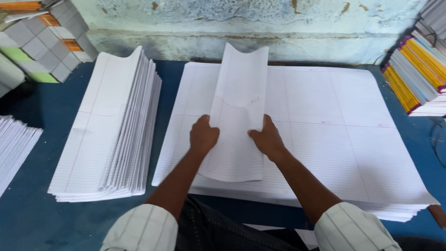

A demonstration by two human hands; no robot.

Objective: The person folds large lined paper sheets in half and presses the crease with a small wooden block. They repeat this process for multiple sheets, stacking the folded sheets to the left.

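Head camera looks down on a blue table [32, 218] where a person has both bare hands on a folded ruled sheet [238, 116], a long narrow strip of lined white paper running from near to far. It lies on the left part of a wide flat stack of large ruled sheets [334, 139] spread across the middle and right of the table. The left hand [203, 135] is closed over the strip's left edge about halfway along, fingers curled around it; the right hand [267, 138] grips the right edge opposite, thumb on top and the other fingers tucked under the paper as far as I can make out. Between the two hands the strip bows, and its far end lifts and curls upward toward the wall [241, 23], while its near end rests on the stack close to the person's body. Well to the left, apart from the flat stack, sits a pile of folded sheets [109, 135], edges fanned along its right side. At the far left corner are stacked grey and green blocks of bound books [39, 42]; at the far right a leaning heap of notebooks with yellow and purple spines [416, 69]. Another white paper pile [14, 148] shows at the left edge.
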